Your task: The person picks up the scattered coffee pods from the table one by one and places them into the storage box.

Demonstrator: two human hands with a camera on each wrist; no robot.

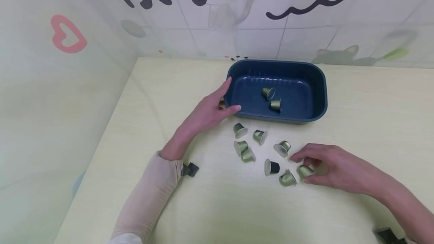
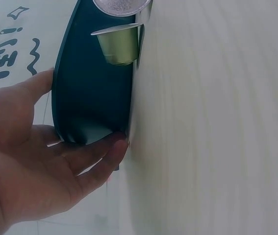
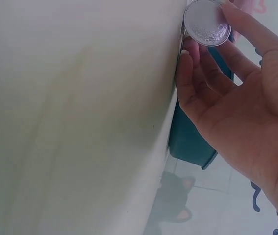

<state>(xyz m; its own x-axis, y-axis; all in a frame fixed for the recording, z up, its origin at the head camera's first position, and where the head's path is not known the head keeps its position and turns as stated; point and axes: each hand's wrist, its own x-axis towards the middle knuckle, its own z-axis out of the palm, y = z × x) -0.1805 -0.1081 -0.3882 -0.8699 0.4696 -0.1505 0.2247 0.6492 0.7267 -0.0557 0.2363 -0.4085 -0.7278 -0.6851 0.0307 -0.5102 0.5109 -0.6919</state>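
Note:
At the left end of a dark blue plastic basin (image 1: 318,97), my left hand (image 1: 207,114) holds the rim, with the thumb over the front corner and the fingers along the end wall. Two green coffee capsules lie inside, one capsule (image 1: 268,93) behind the other capsule (image 1: 275,105). My right hand (image 1: 335,168) pinches a green capsule (image 1: 304,172) between thumb and fingers, low over the table. Its pale round lid (image 3: 207,22) faces the right wrist camera. Just left of these fingers lie a green capsule (image 1: 288,178), a dark capsule (image 1: 272,166) and another green capsule (image 1: 282,148).
More green capsules lie in front of the basin: one capsule (image 1: 240,130), a second capsule (image 1: 260,137), and a touching pair (image 1: 244,151). The pale wood-look table (image 1: 217,206) meets a wall (image 1: 237,40) with printed drawings right behind the basin. Another wall (image 1: 44,104) stands at left.

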